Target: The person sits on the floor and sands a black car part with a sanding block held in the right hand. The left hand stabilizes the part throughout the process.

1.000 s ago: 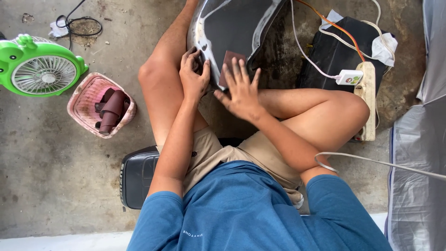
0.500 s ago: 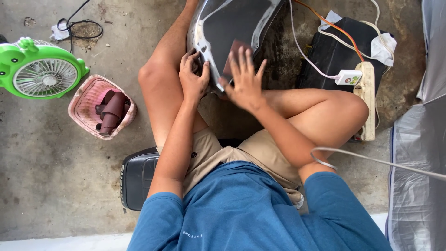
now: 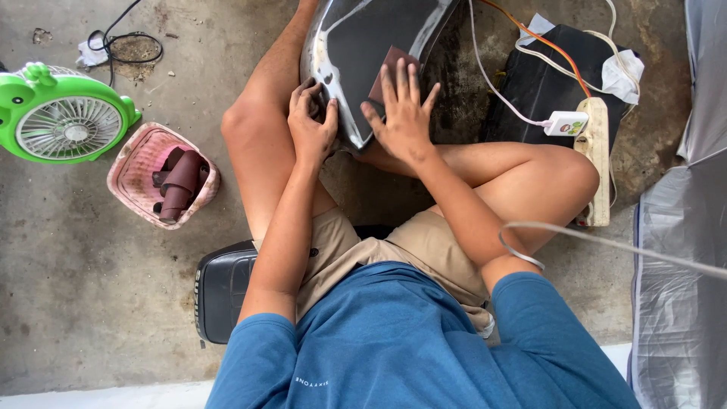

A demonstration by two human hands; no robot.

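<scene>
I sit on the concrete floor with a dark curved panel [image 3: 356, 45] resting between my legs. My right hand [image 3: 401, 113] lies flat on it, fingers spread, pressing a brown sheet of sandpaper [image 3: 388, 67] against its surface. My left hand [image 3: 310, 121] grips the panel's pale left edge with curled fingers.
A green fan [image 3: 64, 113] lies at the left beside a pink basket [image 3: 136, 178] holding rolled brown sandpaper [image 3: 178, 185]. A black seat [image 3: 223, 288] is under me. A power strip [image 3: 594, 151] with a charger and cables, a black bag [image 3: 545, 83] and a grey sheet [image 3: 681, 250] are at the right.
My right hand has slid the sandpaper a little up the panel, away from me. My left hand stays on the panel's edge.
</scene>
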